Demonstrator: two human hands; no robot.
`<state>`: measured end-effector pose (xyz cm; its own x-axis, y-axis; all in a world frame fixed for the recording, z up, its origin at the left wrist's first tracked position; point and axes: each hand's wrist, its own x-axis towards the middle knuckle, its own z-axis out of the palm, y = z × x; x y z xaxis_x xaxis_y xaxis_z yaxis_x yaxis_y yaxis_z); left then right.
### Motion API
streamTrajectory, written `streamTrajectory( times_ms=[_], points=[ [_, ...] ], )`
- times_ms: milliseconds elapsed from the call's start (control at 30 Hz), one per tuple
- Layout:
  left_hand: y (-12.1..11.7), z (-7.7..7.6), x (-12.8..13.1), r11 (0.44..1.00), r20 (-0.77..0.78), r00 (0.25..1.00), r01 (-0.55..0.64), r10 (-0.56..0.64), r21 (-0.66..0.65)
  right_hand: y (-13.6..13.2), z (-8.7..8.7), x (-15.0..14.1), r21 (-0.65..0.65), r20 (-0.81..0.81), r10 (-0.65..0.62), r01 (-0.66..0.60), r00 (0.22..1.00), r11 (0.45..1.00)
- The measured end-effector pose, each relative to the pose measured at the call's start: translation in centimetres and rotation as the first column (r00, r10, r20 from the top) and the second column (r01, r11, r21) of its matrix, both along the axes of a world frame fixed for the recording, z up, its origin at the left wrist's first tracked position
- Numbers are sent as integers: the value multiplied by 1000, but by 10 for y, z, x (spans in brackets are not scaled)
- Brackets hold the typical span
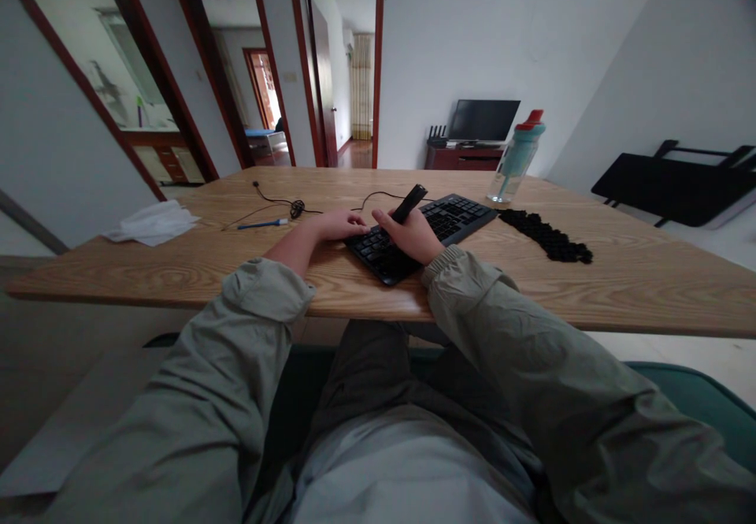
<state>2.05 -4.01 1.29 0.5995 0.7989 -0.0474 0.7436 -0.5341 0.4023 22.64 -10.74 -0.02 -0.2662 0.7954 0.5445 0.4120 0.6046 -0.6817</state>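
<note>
A black keyboard (457, 218) lies at a slant on the wooden table, its near end close to the front edge. At its left end, my left hand (342, 224) is closed on the edge, fingertips touching the keys. My right hand (413, 234) makes a fist over the keyboard around a thick black stick-shaped tool (409, 203), thumb along its side. The tool's upper end tilts up and to the right; its lower end is hidden by the hand. Beside the keyboard's right end lies a strip of small black pieces, apparently keycaps (544, 235).
The wooden table (638, 288) also bears a blue-handled brush (263, 224), a coiled black cable (296, 209), crumpled white cloth or tissue (154, 222) and a clear bottle with a red lid (515, 157). A monitor (484, 120) stands by the far wall.
</note>
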Motion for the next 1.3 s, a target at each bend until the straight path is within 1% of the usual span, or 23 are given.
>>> streamTrajectory(
  times_ms=[133, 300, 433, 567, 667, 767, 900, 1000, 1100, 1233, 1300],
  points=[
    [0, 0, 0, 1000, -6, 1000, -5, 5, 5, 4, -3, 1, -29, -26, -15, 14, 1000, 999],
    [4, -3, -1, 1000, 6, 1000, 28, -28, -10, 11, -5, 2, -68, -53, -14, 11, 998, 998],
    [3, -3, -1, 1000, 21, 1000, 19, -19, -18, 12, -6, 4, -52, -23, 36, -37, 999, 998],
    [1, -2, -1, 1000, 14, 1000, 14, -13, -7, 9, -6, 6, -47, -4, 41, -41, 999, 998],
    [4, -4, -3, 1000, 18, 1000, 15, -15, 8, 8, -6, 7, -42, -8, 46, -47, 999, 998],
    [9, -7, -4, 1000, 17, 1000, 12, -12, 27, 8, -7, 8, -22, -5, 44, -44, 999, 999],
    [12, -10, -5, 999, 5, 1000, 6, -6, 46, 10, -9, 8, -13, 34, 5, -4, 999, 1000],
    [11, -9, -5, 999, -3, 1000, 22, -22, 47, 7, -9, 8, 32, 81, -11, 8, 997, 999],
    [9, -8, -5, 999, -11, 1000, 12, -12, 39, -1, -9, 8, 107, 156, -24, 7, 987, 994],
    [4, -3, -3, 1000, -28, 999, -23, 24, 19, -15, -9, 6, 210, 289, -133, 73, 948, 975],
    [1, -1, -1, 999, -28, 999, -32, 33, 11, -19, -9, 5, 237, 324, -186, 111, 928, 965]
  ],
)
